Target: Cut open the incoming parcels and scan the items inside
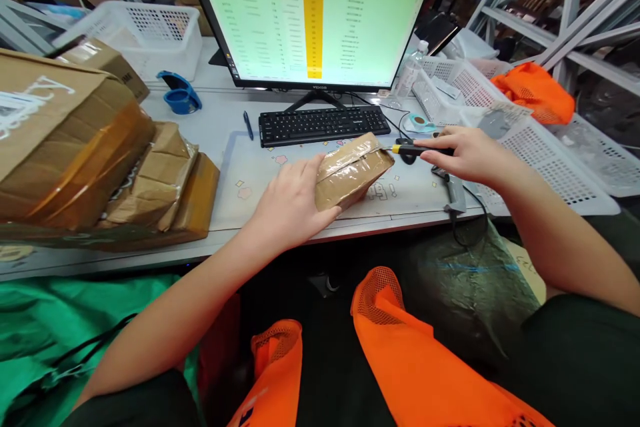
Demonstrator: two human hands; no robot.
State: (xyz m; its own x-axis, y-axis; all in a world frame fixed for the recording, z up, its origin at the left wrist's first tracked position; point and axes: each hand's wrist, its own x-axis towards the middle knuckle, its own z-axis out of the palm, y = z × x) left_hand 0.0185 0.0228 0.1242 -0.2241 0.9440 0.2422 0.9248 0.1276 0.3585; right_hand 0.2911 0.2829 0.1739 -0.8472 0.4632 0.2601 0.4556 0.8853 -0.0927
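Note:
A small cardboard box, wrapped in shiny clear tape, is tilted above the desk mat. My left hand grips its left end, with the thumb along the near side and the fingers over the far side. In my right hand is a utility knife with a black and yellow handle, the fingers closed around it. Its thin tip points left and meets the box's right end near the upper edge; whether it has gone in I cannot tell. Behind the knife, a black mouse is partly covered.
A keyboard and monitor stand behind the box. Stacked cartons crowd the left, near a blue tape dispenser and a pen. On the right are a barcode scanner, a tape roll and white baskets.

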